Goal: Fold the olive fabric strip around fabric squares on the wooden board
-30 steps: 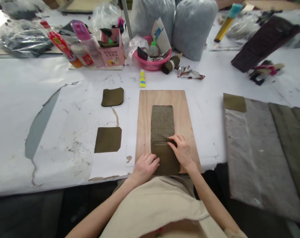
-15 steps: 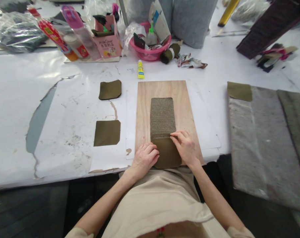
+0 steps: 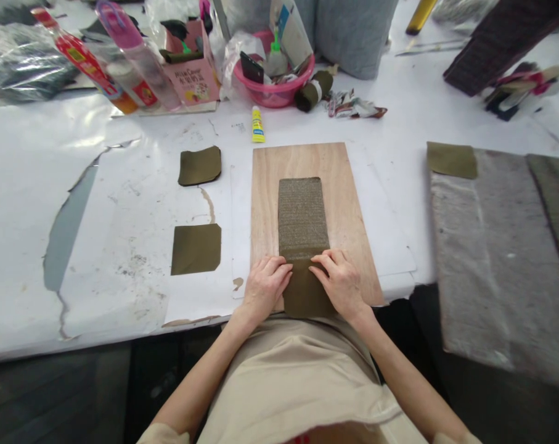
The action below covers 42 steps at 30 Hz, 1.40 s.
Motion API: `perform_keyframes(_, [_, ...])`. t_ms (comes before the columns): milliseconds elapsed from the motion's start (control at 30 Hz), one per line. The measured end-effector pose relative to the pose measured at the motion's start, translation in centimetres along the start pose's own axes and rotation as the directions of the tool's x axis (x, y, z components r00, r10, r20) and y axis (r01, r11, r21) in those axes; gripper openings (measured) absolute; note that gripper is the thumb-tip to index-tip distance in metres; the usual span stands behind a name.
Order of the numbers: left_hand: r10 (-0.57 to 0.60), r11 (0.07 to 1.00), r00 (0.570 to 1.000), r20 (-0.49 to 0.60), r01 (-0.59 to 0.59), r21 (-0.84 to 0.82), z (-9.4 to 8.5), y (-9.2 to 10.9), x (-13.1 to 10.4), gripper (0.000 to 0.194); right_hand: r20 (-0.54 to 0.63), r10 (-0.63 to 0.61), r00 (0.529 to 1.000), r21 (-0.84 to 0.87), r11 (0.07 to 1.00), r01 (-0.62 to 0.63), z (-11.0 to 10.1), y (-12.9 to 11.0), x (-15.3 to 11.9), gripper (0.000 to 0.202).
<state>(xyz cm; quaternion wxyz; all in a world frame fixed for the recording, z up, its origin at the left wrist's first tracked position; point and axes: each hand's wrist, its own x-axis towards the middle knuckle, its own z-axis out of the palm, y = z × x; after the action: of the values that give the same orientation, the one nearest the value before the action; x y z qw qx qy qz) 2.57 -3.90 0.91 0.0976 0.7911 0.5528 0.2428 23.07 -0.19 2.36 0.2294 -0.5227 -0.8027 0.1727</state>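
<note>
On a plywood board (image 3: 265, 203) lies an olive fabric piece with a ribbed, speckled upper part (image 3: 302, 209) and a smooth lower part (image 3: 307, 293). A raised seam or fold crosses it where the two parts meet. My left hand (image 3: 267, 283) has its fingertips closed at the left end of that seam. From the right, my right hand (image 3: 341, 280) pinches the seam between thumb and fingers. The lower part of the fabric reaches the table's front edge, close to my body.
Left of the board lie two olive fabric stacks or squares, an upper one (image 3: 199, 165) and a lower one (image 3: 196, 248). A yellow glue tube (image 3: 257, 125) lies behind the board, near a pink basket (image 3: 261, 95). Grey cloth (image 3: 487, 246) overhangs the table at right.
My left hand has moved up along the fabric's left edge to the seam. My right fingers have shifted slightly inward and down along the seam. The view has shifted a little.
</note>
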Motion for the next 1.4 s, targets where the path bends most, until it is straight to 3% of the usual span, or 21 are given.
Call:
perform_keyframes(333, [-0.050,0.997,0.998,0.038,0.052,-0.063,-0.2,-0.6,1.4,0.017,0.109,-0.094,0.990,-0.055,0.993,0.101,0.4,0.0,2.1,0.010])
perform_keyframes(633, [-0.072,0.997,0.990,0.120,0.069,0.029,-0.1,-0.7,2.7,0.018,0.065,-0.126,0.990,0.047,0.991,0.123,0.8,0.6,1.6,0.016])
perform_keyframes(833, [-0.176,0.975,0.982,0.069,0.184,-0.125,-0.1,-0.8,2.6,0.018,0.050,-0.132,0.990,0.031,0.991,0.130,0.8,0.9,1.6,0.014])
perform_keyframes(1067, [-0.201,0.951,0.976,0.086,0.216,-0.223,-0.4,-0.7,3.8,0.017,0.012,-0.152,0.988,0.018,0.988,0.151,0.8,0.8,1.6,0.013])
perform_keyframes(1400, [-0.179,0.950,0.960,0.215,0.226,-0.217,-1.0,-1.4,5.1,0.015,0.000,-0.223,0.975,-0.005,0.975,0.223,0.7,0.7,1.5,0.014])
